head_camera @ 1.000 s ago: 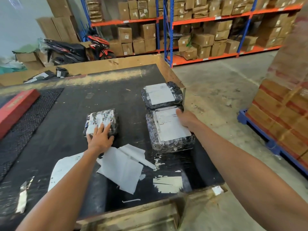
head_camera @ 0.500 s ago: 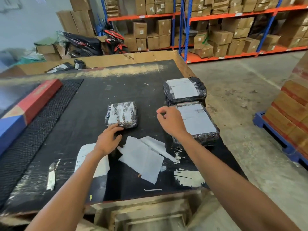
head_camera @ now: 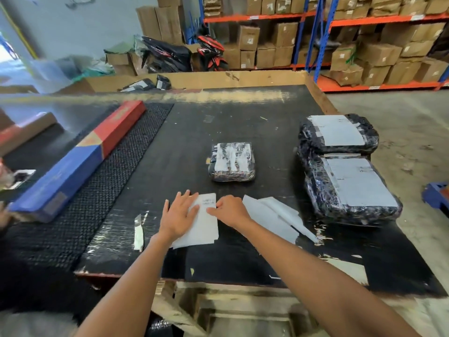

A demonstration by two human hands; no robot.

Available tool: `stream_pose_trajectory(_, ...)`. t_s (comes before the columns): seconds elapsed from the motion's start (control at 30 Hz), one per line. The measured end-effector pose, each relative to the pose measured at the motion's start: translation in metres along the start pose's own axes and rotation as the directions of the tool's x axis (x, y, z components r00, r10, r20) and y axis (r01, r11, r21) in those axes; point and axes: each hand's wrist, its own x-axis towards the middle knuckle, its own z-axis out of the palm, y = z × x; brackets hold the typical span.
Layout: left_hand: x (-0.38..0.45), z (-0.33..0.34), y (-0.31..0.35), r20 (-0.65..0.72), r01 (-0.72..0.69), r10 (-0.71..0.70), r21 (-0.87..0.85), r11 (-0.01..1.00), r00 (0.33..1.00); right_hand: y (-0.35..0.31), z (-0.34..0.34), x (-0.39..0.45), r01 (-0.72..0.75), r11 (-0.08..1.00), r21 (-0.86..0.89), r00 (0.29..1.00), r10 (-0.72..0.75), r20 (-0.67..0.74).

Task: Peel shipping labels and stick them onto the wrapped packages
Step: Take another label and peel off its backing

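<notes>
The left hand (head_camera: 179,216) lies flat with fingers spread on a white label sheet (head_camera: 205,224) on the black table (head_camera: 184,147). The right hand (head_camera: 229,210) touches the sheet's right edge; its fingers curl there and seem to pinch the edge, though the blur makes this hard to tell. The small package (head_camera: 232,162) sits just past the hands, apart from them. Two big packages (head_camera: 345,166), each with a label on top, lie to the right. Loose white papers (head_camera: 274,216) lie beside the right hand.
</notes>
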Motion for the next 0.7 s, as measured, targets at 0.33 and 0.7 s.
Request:
stream_pose_trajectory(0.33, -0.006, 0.006, 0.003, -0.041, 0.008, -0.005, 0.061, 0.998, 0.999, 0.002, 0.01, 0.015, -0.229, 0.934, 0.275, 0.968, 0.249, -0.042)
stream_pose_trajectory(0.7, -0.006, 0.007, 0.002, -0.079, -0.007, 0.01, 0.048, 0.999, 0.997, 0.009, -0.024, 0.026, -0.14, 0.838, 0.528, 0.982, 0.185, -0.032)
